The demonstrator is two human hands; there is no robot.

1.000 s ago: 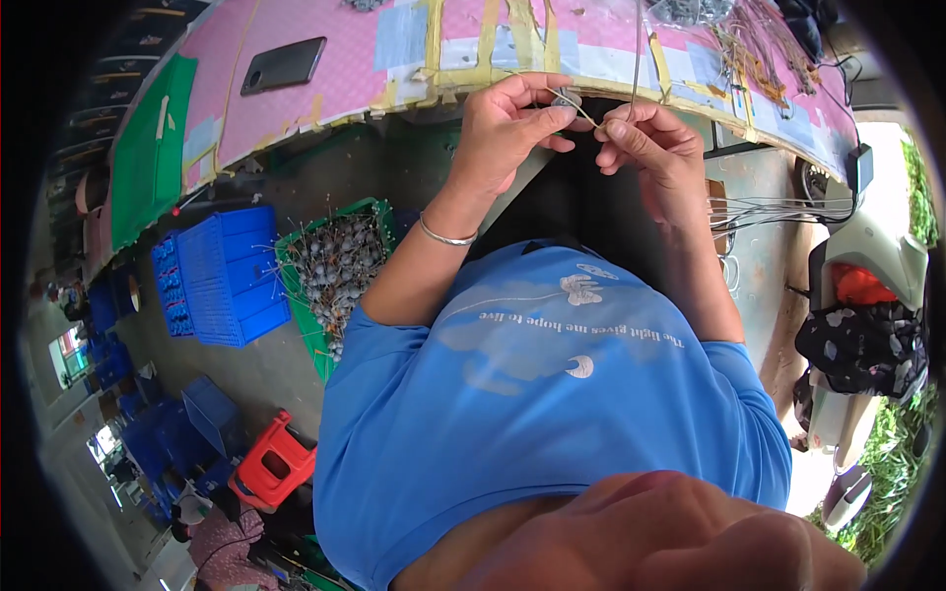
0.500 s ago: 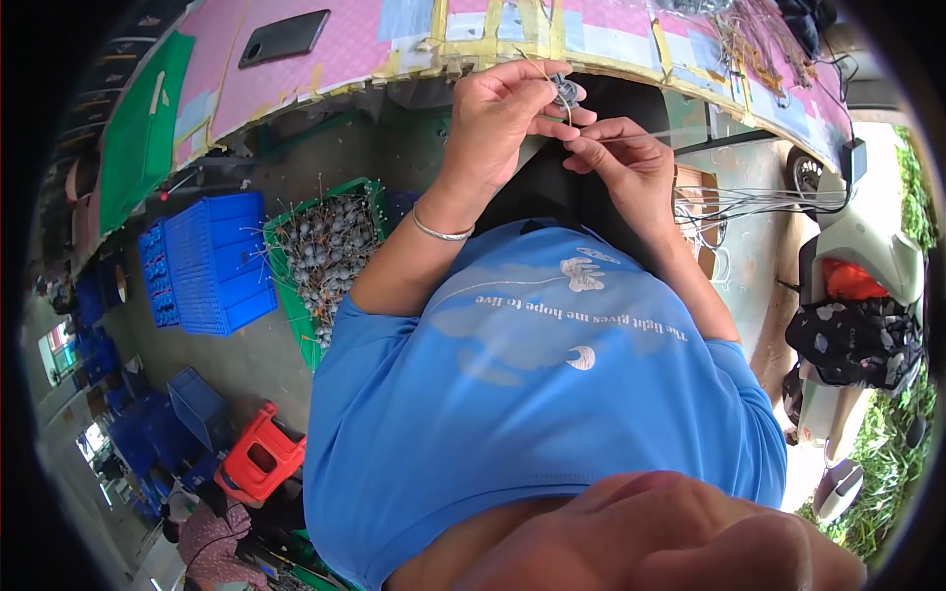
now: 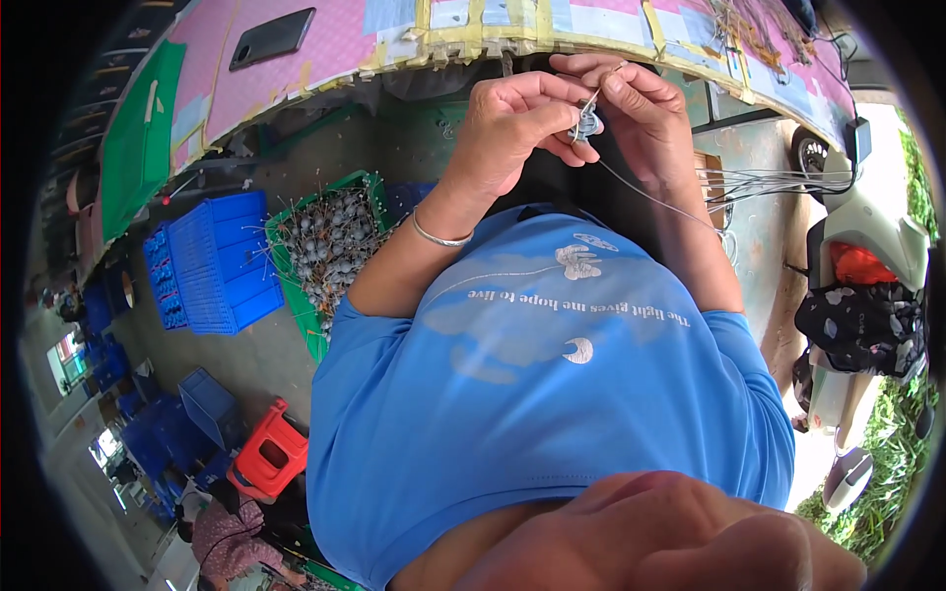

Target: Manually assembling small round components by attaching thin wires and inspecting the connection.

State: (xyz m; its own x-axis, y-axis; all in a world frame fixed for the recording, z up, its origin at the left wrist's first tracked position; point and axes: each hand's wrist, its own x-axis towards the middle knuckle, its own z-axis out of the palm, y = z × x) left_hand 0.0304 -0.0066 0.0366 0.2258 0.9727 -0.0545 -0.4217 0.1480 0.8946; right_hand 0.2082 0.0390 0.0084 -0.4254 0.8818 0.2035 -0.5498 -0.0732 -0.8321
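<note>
In front of my body, near the table edge, my left hand (image 3: 507, 128) pinches a small grey rounded part (image 3: 588, 126) between thumb and fingers. A thin tan strand (image 3: 593, 98) runs up from this part. Its upper end is pinched between thumb and forefinger of my right hand (image 3: 655, 113), which is closed and close beside the left. A thin grey wire (image 3: 641, 190) hangs from the part and curves down past my right wrist. The exact kind of the part is too small to tell.
A green crate (image 3: 313, 330) of grey rounded pieces with wires stands left of me, beside stacked blue crates (image 3: 222, 261). On the pink patched table (image 3: 345, 39) lies a dark phone (image 3: 272, 39). Long wires (image 3: 769, 182) stretch at the right. A red stool (image 3: 268, 453) and another person (image 3: 222, 537) are behind left.
My right hand has moved up from the wire at the lower right to the strand's upper end. The left hand has shifted slightly right and down with the grey part.
</note>
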